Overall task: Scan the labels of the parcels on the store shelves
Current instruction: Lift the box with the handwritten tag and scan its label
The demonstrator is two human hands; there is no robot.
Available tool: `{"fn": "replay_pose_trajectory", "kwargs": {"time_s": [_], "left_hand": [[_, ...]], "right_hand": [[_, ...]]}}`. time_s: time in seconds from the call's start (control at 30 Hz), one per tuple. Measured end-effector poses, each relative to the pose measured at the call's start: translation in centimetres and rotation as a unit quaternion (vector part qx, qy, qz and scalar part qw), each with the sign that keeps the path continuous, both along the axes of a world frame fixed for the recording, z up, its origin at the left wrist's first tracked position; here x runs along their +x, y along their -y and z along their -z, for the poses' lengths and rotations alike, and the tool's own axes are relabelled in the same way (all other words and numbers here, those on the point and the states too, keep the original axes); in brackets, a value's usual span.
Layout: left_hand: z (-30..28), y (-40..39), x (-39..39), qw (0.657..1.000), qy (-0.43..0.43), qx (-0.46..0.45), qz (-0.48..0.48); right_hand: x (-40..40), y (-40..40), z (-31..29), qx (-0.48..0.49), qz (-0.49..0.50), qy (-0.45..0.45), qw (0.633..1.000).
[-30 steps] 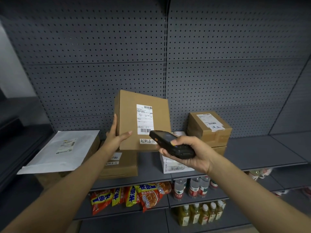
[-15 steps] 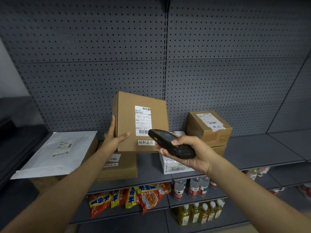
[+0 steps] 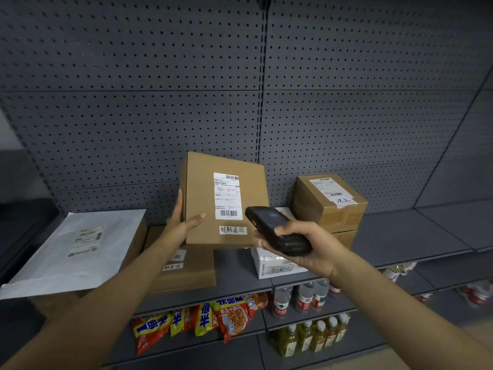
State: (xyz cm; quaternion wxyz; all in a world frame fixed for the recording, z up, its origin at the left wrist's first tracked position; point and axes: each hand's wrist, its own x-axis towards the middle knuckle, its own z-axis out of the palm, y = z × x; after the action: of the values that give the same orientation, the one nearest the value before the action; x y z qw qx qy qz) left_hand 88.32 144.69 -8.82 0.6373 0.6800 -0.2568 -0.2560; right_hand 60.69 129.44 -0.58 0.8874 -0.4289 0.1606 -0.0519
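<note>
Parcel point(image 3: 224, 200) held upright above the shelf point(image 3: 400, 236), label point(image 3: 227, 196) facing the camera.

Gripped at its left edge by the left hand point(image 3: 181, 222), thumb across the front, fingers behind. Just right of the parcel, black scanner point(image 3: 277, 231) clasped in the curled right hand point(image 3: 306, 247), its tip overlapping the parcel's lower right corner. Below the parcel, a flat box point(image 3: 192, 271); behind the scanner, a white box point(image 3: 272, 265); further right, stacked cartons point(image 3: 330, 204); far left, a white mailer point(image 3: 77, 249). Underneath, snack packs point(image 3: 202, 319) and bottles point(image 3: 306, 297).
</note>
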Motion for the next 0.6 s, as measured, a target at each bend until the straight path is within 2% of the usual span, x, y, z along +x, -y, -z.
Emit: {"fn": "replay_pose_trajectory", "kwargs": {"time_s": [0.1,0.2,0.33,0.6], "left_hand": [[1.0,1.3,-0.4,0.998,-0.051,-0.030,0.026],[2.1,3.1,-0.8,0.996,-0.082,-0.028,0.021],[3.6,6.3,-2.2,0.992,-0.122,-0.030,0.030],[7.2,14.1,-3.8,0.975,-0.215,-0.031,0.050]], "right_hand": [[0.4,1.4,2.2,-0.121,0.032,-0.063,0.990],[0.5,3.2,5.0,-0.182,0.095,-0.094,0.974],[-0.4,5.2,8.1,-0.179,0.179,-0.134,0.958],[-0.5,11.6,11.5,-0.192,0.212,-0.171,0.943]]}}
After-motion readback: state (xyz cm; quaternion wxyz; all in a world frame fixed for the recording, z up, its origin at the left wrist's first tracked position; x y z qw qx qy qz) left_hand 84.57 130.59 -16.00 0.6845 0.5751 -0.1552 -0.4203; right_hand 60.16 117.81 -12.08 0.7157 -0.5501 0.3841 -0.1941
